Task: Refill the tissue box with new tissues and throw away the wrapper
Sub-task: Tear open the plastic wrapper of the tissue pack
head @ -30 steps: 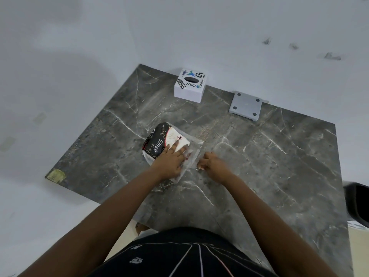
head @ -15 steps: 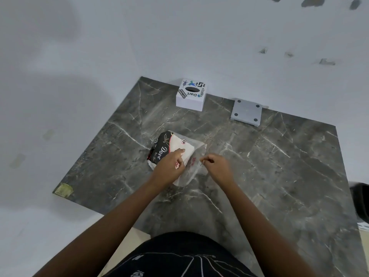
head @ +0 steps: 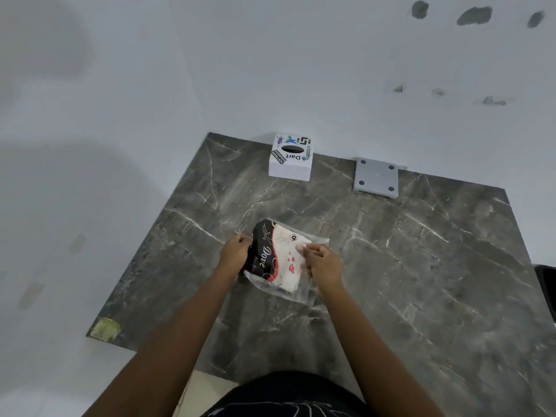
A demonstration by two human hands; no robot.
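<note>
A tissue pack (head: 278,257) in a black, red and white wrapper with clear plastic edges lies on the dark marble table (head: 406,266). My left hand (head: 235,250) pinches the wrapper's left edge. My right hand (head: 323,263) pinches the wrapper on its right side, over the white part. A white cube tissue box (head: 290,158) with stickers and a dark oval slot on top stands at the table's far edge by the wall, well beyond both hands.
A grey square plate (head: 376,178) with corner holes lies to the right of the tissue box. A dark bin (head: 546,288) shows at the right edge of view. A yellowish tape patch (head: 105,328) marks the table's near left corner. White walls border the table.
My left hand moved from on top of the pack to its left edge. My right hand moved left from the clear flap onto the pack's right side. The pack has turned slightly.
</note>
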